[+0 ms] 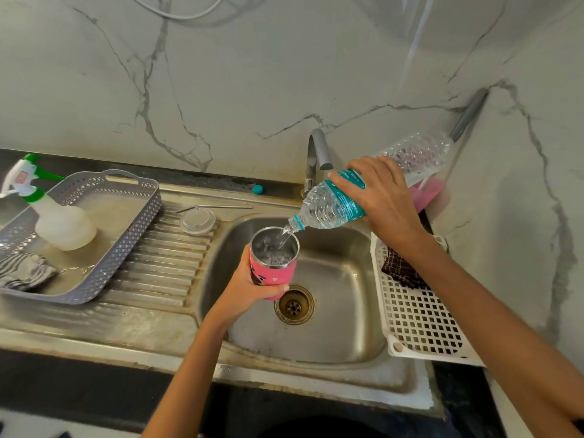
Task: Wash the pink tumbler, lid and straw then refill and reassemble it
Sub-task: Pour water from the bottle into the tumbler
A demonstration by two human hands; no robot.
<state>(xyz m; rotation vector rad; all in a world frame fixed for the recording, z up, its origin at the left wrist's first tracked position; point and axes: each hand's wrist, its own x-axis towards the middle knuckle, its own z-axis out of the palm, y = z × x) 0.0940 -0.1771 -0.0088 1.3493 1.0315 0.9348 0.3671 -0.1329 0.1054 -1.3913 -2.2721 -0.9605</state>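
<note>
My left hand (245,287) grips the pink tumbler (274,269) upright over the steel sink (335,314). My right hand (384,197) holds a clear plastic water bottle (328,205) with a teal label, tilted mouth-down over the tumbler's rim. Water streams from the bottle into the tumbler, which is partly full. The clear lid (198,220) lies on the ribbed drainboard (158,263) to the left of the sink. The metal straw (215,207) lies just behind the lid. The bottle's teal cap (258,189) sits on the ledge near the tap.
A grey tap (317,154) stands behind the sink. A grey perforated tray (126,248) at left holds a white spray bottle (53,216) and a striped cloth (22,270). A white plastic rack (417,317) with a dark checked cloth (399,270) sits at right, with something pink (426,192) behind it.
</note>
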